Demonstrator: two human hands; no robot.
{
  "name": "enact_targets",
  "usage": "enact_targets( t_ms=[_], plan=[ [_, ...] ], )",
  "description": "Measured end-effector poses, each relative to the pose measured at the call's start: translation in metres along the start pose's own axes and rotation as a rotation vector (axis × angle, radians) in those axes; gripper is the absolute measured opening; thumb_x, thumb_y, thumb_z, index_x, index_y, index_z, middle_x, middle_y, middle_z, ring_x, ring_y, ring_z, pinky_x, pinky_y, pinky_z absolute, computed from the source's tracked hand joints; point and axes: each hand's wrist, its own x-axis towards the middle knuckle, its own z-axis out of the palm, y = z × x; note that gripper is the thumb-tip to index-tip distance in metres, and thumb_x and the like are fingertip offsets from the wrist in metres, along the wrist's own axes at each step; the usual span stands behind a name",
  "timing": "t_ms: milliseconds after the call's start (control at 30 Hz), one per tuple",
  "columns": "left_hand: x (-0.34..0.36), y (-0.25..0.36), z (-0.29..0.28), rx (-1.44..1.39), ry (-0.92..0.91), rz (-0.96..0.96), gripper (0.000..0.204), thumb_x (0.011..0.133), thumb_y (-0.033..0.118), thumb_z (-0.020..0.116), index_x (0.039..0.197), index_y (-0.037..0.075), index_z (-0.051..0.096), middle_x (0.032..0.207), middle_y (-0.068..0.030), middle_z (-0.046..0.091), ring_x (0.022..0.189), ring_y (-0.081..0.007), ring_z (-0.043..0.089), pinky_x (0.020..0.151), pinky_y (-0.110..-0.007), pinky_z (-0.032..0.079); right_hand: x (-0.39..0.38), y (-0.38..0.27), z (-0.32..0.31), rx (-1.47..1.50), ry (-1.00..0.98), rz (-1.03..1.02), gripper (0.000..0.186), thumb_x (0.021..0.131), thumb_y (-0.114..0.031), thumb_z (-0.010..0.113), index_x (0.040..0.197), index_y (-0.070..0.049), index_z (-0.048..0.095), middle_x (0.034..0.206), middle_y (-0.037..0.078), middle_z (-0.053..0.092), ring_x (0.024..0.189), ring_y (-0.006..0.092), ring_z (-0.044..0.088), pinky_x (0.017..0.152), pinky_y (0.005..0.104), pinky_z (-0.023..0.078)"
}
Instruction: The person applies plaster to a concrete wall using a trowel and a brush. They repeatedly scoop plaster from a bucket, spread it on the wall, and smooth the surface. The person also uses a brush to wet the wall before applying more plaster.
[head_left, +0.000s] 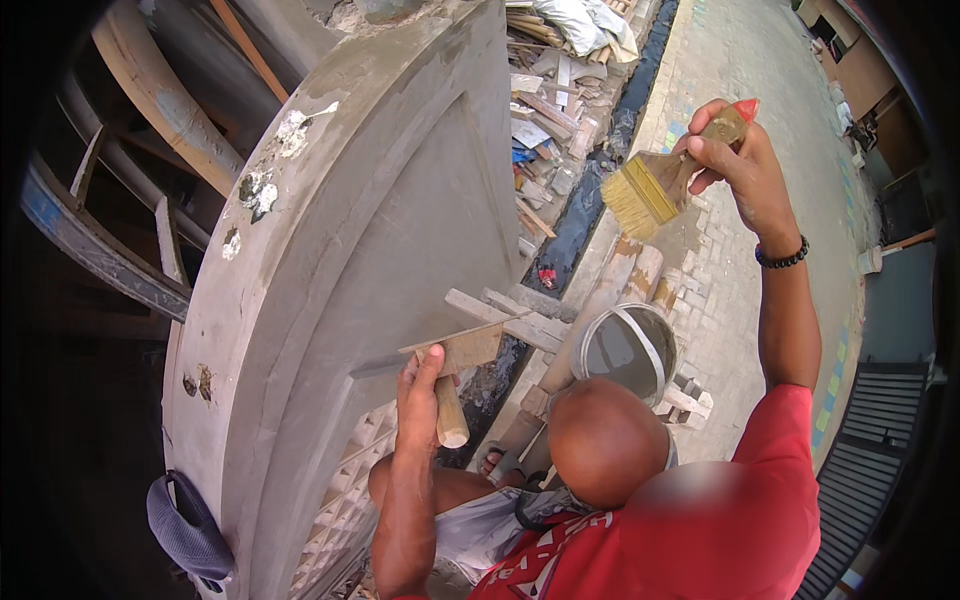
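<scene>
Hard-to-see stuff first. Left hand (418,385): thumb shows, the other fingers are mostly tucked behind the trowel (472,350), so full grip not visible. Blade is nearly edge-on; can't read its face, can't tell if its left end touches the curved grey wall (330,300) behind it. Right hand (755,180): some fingers and part of the handle mask each other. Bucket (674,345): lower side blocked by a rounded bare body part. Grey mix (605,355) visible inside, depth unclear, light bail across the top. Red shirt (770,540) runs off the lower edge, one patch blurred out. Far left behind the wall is too dark to make out. Sandalled foot (490,460) only partly shows.

Grips: left fingers closed on the trowel, thumb up near where wooden handle meets blade; round handle end sticks out below the fist, blade spreads above and to the right. Right fingers pinch the brush (655,190) by its handle, thumb on the near side, red-tipped end poking out above the knuckles. Yellow band and pale bristles sit beyond the fingers, aimed down-left, raised and apart from the bucket. Bamboo poles (643,272) lie beside the bucket.
</scene>
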Motion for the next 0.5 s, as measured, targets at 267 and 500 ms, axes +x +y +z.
enact_targets(
  t_ms=[267, 500],
  plan=[
    [0.009, 0.0, 0.003, -0.021, -0.059, -0.031, 0.052, 0.087, 0.049, 0.056, 0.105, 0.001, 0.058, 0.083, -0.0087, 0.06, 0.07, -0.0148, 0.058, 0.061, -0.027, 0.046, -0.117, 0.068, -0.004, -0.173, -0.103, 0.536, 0.016, 0.078, -0.01, 0.064, 0.088, -0.004, 0.053, 0.075, 0.002, 0.056, 0.059, 0.0074, 0.054, 0.052, 0.0219, 0.048],
    [0.021, -0.005, 0.004, -0.221, -0.118, -0.05, 0.059, 0.088, 0.052, 0.052, 0.114, -0.001, 0.051, 0.094, -0.0152, 0.059, 0.073, -0.0203, 0.059, 0.068, -0.032, 0.048, -0.153, 0.13, 0.016, -0.362, -0.146, 0.307, 0.032, 0.083, -0.012, 0.066, 0.11, 0.0, 0.055, 0.071, 0.003, 0.058, 0.061, 0.0131, 0.058, 0.057, 0.0287, 0.049]
  ],
)
